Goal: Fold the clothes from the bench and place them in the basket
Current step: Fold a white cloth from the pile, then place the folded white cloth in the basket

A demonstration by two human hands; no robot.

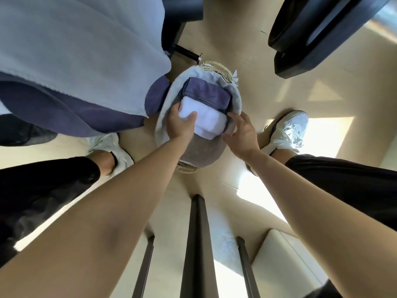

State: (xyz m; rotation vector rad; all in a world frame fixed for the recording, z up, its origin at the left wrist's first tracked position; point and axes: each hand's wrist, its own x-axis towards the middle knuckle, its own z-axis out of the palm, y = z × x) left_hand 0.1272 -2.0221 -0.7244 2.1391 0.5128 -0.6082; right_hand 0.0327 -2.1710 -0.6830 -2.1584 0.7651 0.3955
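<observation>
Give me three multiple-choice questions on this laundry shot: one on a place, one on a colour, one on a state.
1. Where does the basket stand? A. on a bench B. on the floor C. on a chair
2. What colour is the folded garment the left hand grips? A. white B. red C. green
3. The right hand is: A. open B. a fist C. gripping a shoe
Answers: 1 B, floor shows all round it. 2 A, white cloth under the thumb. 3 A, fingers spread, holding nothing.

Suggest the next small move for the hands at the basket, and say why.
Probably let go with the left hand and withdraw: the folded white garment already lies in the basket on a grey garment, beside the purple fold; the right hand is open at its end.
</observation>
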